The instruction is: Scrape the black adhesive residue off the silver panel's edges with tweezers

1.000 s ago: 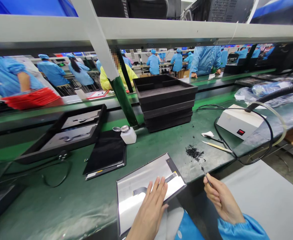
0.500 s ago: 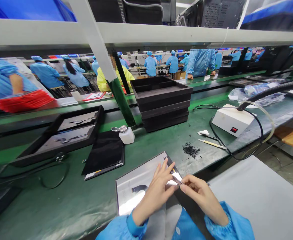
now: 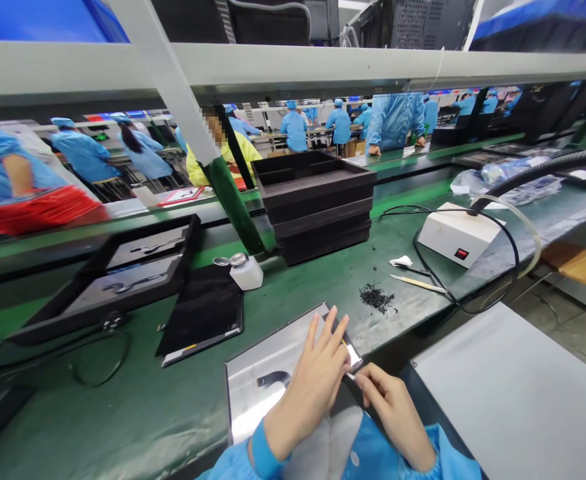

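Right hand (image 3: 393,408) pinches a thin tool (image 3: 351,376) beside the panel (image 3: 247,379), left hand (image 3: 313,383) spread across its edge.

Right hand (image 3: 395,408), tool (image 3: 351,376) moved from scraps (image 3: 377,298) to panel (image 3: 273,355).

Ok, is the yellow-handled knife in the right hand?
No, the yellow-handled knife lies on the green bench beyond the right hand, beside the black scraps.
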`<action>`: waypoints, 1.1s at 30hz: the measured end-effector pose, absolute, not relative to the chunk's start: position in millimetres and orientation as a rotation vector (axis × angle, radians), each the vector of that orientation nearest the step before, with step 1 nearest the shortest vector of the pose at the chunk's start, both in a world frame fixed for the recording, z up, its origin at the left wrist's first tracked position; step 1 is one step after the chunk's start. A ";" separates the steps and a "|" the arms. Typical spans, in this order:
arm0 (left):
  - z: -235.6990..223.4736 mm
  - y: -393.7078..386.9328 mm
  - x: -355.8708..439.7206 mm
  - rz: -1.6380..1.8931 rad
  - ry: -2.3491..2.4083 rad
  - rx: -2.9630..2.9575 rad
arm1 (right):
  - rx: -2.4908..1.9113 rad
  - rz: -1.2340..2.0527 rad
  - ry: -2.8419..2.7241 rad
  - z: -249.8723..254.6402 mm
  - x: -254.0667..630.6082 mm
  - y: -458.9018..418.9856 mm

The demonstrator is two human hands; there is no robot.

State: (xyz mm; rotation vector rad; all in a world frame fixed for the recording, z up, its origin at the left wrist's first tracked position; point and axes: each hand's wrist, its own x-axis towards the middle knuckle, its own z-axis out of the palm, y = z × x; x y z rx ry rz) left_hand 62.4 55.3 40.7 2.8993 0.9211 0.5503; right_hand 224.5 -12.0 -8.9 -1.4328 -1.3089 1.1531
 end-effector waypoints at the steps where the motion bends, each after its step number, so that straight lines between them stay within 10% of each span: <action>1: 43.1 59.6 62.4 0.487 0.899 2.866 | -1.433 1.153 -1.335 -8.8 225.3 -11.8; 13: 42.4 98.8 56.0 0.215 0.868 2.503 | -1.173 1.373 -1.125 -33.1 220.8 -3.2; 33: 37.9 46.0 59.1 0.698 1.007 2.865 | -1.455 0.414 -1.740 -7.9 244.0 -15.7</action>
